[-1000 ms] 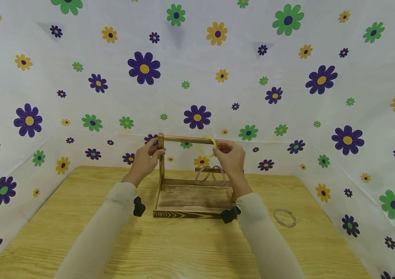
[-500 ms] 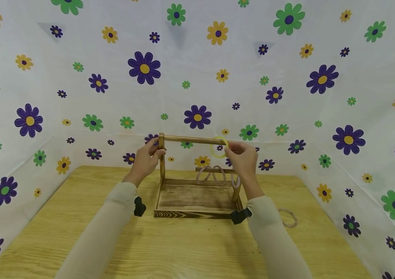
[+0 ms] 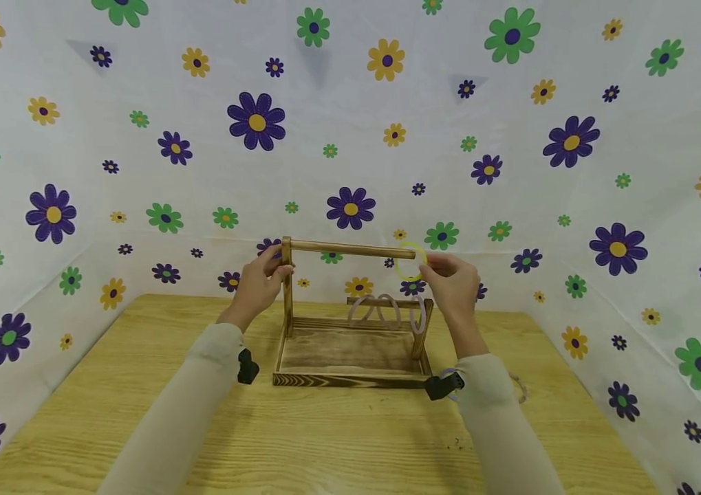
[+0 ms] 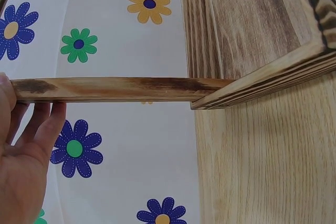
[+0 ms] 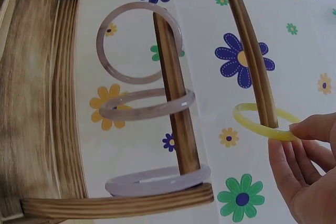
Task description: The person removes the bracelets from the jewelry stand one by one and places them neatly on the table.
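A dark-stained wooden bangle stand (image 3: 350, 350) has a tray base and two horizontal rods. My left hand (image 3: 255, 285) holds the top of its left post (image 4: 115, 88), thumb on one side and fingers on the other. With thumb and fingertips, my right hand (image 3: 452, 282) pinches a yellow bangle (image 5: 281, 135). The free end of the upper rod (image 3: 350, 249) shows within this bangle's loop. On the lower rod (image 5: 176, 93) hang three pale lilac-grey bangles: one near the tip (image 5: 134, 81), one midway (image 5: 144, 113), and one beside the right post (image 5: 157, 186).
Right of the stand, a pale bangle (image 3: 522, 389) lies on the wood-grain table (image 3: 300, 440), partly behind my right sleeve. A bluish ring (image 3: 447, 372) peeks out behind the right wrist camera (image 3: 443, 386). Flower-printed white cloth (image 3: 350, 165) encloses the back and sides.
My right hand has moved right along the upper rod with the yellow bangle, from partway along to the rod's free end. My left hand stays on the post.
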Demonstrator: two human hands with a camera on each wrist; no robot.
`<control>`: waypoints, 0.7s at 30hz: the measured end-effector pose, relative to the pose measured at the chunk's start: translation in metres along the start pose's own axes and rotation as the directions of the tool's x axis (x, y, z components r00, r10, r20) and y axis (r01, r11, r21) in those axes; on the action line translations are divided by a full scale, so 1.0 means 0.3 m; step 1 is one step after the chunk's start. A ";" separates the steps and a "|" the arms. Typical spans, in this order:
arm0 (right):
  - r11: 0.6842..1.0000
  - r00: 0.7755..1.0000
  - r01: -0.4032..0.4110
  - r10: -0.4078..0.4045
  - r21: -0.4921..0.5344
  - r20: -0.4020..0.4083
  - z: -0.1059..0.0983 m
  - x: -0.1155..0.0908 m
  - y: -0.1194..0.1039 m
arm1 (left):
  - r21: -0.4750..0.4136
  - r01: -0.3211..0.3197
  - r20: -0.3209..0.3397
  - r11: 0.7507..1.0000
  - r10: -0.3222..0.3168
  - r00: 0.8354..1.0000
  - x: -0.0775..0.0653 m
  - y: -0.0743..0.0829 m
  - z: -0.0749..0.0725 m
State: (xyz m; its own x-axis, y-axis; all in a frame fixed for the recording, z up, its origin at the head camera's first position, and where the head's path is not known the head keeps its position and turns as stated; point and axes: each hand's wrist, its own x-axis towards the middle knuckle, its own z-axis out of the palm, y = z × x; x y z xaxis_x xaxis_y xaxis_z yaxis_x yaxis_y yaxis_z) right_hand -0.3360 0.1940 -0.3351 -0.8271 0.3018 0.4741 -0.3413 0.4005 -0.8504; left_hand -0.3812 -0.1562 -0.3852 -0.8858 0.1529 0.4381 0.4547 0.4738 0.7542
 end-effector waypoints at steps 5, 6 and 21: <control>0.999 1.000 -0.008 0.008 0.039 -0.011 -0.031 0.005 0.012 | 0.004 0.001 -0.001 1.000 -0.001 1.000 0.001 0.001 -0.002; 0.999 1.000 -0.006 0.007 0.042 -0.015 -0.037 0.006 0.014 | 0.007 0.000 -0.002 1.000 0.000 1.000 0.001 0.001 -0.002; 0.997 0.998 -0.020 0.023 0.070 -0.052 -0.107 0.004 0.041 | 0.022 0.002 -0.004 1.000 -0.002 1.000 0.000 0.007 -0.004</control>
State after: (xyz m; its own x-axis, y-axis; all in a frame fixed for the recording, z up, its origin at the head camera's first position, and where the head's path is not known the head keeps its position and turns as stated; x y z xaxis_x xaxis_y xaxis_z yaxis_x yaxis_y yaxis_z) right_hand -0.3269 0.2270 -0.3378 -0.8104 0.3559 0.4654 -0.3553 0.3330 -0.8734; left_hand -0.3801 -0.1564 -0.3831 -0.8865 0.1482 0.4383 0.4504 0.4931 0.7443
